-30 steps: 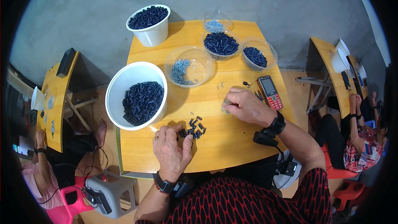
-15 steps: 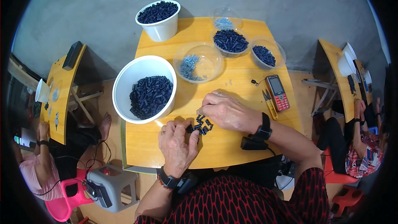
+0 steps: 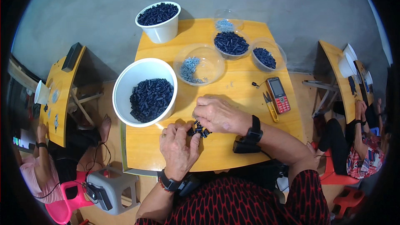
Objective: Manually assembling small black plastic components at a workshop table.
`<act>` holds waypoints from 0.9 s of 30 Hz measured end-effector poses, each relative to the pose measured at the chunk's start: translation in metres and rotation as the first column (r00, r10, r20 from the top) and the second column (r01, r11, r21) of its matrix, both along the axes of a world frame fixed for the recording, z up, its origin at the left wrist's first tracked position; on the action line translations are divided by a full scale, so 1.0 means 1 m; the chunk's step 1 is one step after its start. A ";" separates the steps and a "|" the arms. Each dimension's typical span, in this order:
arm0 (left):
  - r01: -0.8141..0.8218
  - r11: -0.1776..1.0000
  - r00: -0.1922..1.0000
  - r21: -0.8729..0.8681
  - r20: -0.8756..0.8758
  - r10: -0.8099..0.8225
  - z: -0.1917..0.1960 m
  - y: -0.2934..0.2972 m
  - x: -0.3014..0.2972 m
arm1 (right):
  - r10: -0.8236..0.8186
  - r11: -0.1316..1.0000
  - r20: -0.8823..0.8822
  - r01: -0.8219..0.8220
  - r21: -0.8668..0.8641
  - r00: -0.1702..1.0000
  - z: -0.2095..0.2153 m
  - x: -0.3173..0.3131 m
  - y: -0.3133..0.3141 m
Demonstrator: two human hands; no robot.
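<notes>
Several short black plastic pieces (image 3: 203, 133) lie loose on the yellow tabletop between my hands. My left hand (image 3: 180, 146) rests at their left side, its thumb and fingers closed around a small black plastic piece that is mostly covered. Just above the pile, my right hand (image 3: 217, 115) is closed in a pinch with its fingertips turned down toward my left fingertips. Whatever it grips is too hidden to name. Close by on the left stands a white bucket (image 3: 121, 93) part filled with similar black pieces. Beyond my hands is a clear tub (image 3: 211, 65) holding small silvery screws.
A second white bucket (image 3: 163, 33), heaped with black pieces, stands far left. Clear tubs of black pieces (image 3: 231, 42) and silvery parts (image 3: 225, 25) sit at the back. Yellow-handled cutters (image 3: 271, 110) lie beside a red phone (image 3: 278, 93). People work at tables on both sides.
My right hand has moved a little left and nearer, closer to my left hand, and now covers part of the black pieces. My left hand has stayed nearly still.
</notes>
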State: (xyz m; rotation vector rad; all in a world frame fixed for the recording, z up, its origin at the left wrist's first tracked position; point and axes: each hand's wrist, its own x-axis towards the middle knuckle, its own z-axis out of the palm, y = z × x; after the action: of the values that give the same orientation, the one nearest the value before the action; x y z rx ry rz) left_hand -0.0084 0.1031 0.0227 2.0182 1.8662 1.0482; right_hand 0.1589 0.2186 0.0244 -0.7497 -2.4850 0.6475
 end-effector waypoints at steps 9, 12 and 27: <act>-0.007 1.000 1.000 -0.005 -0.015 0.007 -0.001 -0.001 0.000 | 0.017 0.999 0.041 -0.015 -0.051 0.999 0.003 -0.004 -0.004; -0.006 1.000 1.000 0.003 -0.005 0.006 0.000 0.000 0.000 | 0.016 0.998 -0.026 -0.018 -0.060 1.000 0.004 -0.001 -0.003; 0.006 1.000 0.999 -0.020 -0.035 -0.006 0.000 0.000 0.001 | 0.047 0.998 0.054 -0.045 -0.039 0.997 0.004 -0.002 0.003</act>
State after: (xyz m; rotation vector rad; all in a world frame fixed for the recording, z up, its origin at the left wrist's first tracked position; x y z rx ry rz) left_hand -0.0077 0.1031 0.0225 2.0423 1.8790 0.9952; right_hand 0.1567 0.2219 0.0285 -0.7356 -2.5534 0.7006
